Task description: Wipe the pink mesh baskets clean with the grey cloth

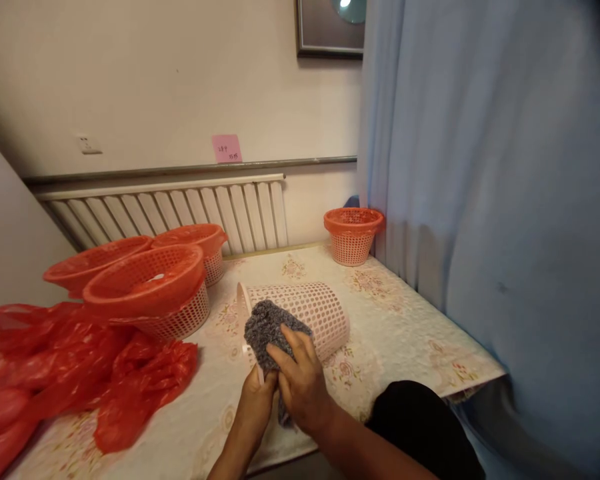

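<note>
A pale pink plastic basket (325, 313) with a lattice wall lies on its side in front of me, its mouth facing left. My right hand (303, 380) presses a dark grey fuzzy cloth (267, 327) against the near side of the basket, fingers curled over the fabric. Close beside it, my left hand (257, 400) is closed at the basket's near rim, just below the cloth. Part of the cloth hangs down behind my right hand. My left fingertips are partly hidden.
Baskets lined with red plastic bags, one in front (180, 320), stand at the left behind crumpled red bags (145, 380). Another lined basket (353, 247) is at the far corner. A flowered cloth covers the table (405, 333); a blue curtain (480, 200) hangs right, a radiator (180, 207) behind.
</note>
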Tool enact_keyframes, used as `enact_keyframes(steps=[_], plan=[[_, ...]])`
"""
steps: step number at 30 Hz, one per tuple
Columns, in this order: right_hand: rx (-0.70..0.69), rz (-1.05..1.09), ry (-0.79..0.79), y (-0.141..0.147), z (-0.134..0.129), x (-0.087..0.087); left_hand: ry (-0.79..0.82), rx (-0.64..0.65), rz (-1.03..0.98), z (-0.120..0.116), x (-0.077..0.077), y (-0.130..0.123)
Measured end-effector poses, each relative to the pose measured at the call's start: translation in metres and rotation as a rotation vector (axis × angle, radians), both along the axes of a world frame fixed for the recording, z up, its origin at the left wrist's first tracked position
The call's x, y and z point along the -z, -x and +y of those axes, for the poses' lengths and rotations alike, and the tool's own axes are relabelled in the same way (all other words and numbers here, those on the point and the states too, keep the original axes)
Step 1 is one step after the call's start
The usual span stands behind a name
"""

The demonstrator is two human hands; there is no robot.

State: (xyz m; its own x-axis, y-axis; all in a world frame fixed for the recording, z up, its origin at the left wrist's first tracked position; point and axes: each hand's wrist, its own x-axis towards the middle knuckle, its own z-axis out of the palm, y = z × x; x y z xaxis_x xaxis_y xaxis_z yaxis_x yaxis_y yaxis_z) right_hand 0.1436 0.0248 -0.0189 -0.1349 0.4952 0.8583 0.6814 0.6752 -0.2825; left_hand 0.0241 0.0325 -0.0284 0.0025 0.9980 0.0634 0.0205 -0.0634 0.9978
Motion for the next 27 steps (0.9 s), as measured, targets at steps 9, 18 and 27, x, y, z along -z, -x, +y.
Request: enact_keyframes(steps=[9,18,27], plan=[[0.38,0.084,0.161,-0.085,0.083,0.008,0.065,-0.007,0.009,0.003,0.017,0.007],[0.353,0.224,0.217,-0.076,0.057,0.006,0.084,-0.027,0.042,0.006,0.007,0.006],[-0.013,-0.01,0.039,0.002,-0.007,0.003,-0.05,0.027,0.034,0.004,0.007,0.005]])
